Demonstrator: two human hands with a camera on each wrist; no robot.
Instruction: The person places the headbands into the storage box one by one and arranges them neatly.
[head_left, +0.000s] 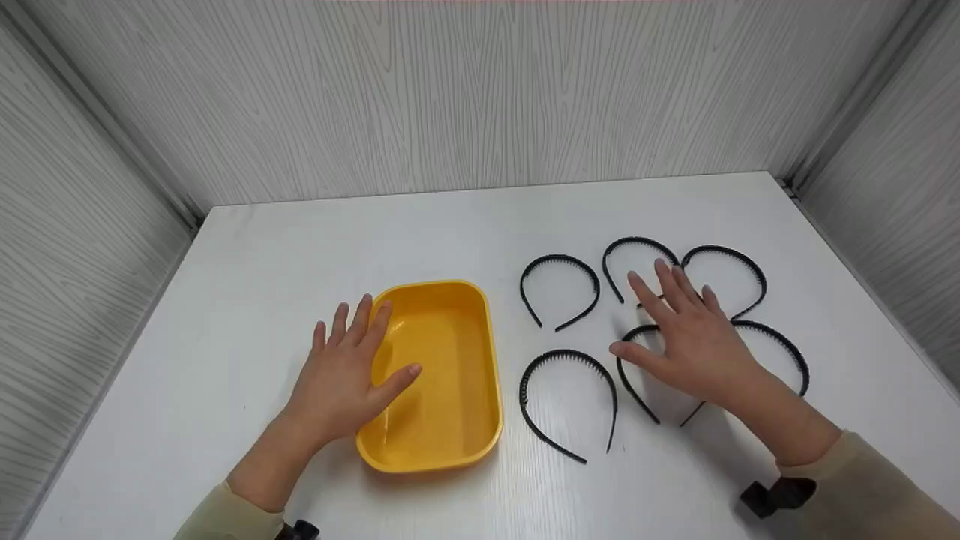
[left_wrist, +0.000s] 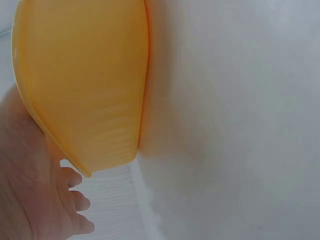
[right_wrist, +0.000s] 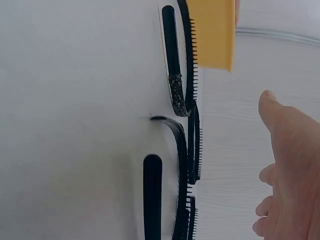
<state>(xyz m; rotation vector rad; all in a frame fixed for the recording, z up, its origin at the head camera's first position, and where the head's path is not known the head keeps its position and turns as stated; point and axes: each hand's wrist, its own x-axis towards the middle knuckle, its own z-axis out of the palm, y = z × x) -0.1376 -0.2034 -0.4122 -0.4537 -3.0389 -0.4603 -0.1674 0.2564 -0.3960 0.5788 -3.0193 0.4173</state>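
Observation:
A yellow plastic tray [head_left: 450,375] lies on the white table. My left hand [head_left: 334,386] is at its left side with fingers spread and thumb over the inside; in the left wrist view the hand [left_wrist: 30,185] is beside the tray's rim, and contact is unclear. Several black toothed headbands lie to the right of the tray, among them a near one [head_left: 568,352] and a far one [head_left: 559,258]. My right hand [head_left: 694,349] hovers over the right-hand headbands, fingers spread, partly hiding them. The right wrist view shows that hand [right_wrist: 295,155] above the headbands [right_wrist: 180,145], holding nothing.
The white tabletop [head_left: 255,300] is bounded by a wood-grained back panel [head_left: 465,97] and side panels at left [head_left: 75,195] and right [head_left: 892,180]. A black wrist device [head_left: 780,496] sits at the right sleeve.

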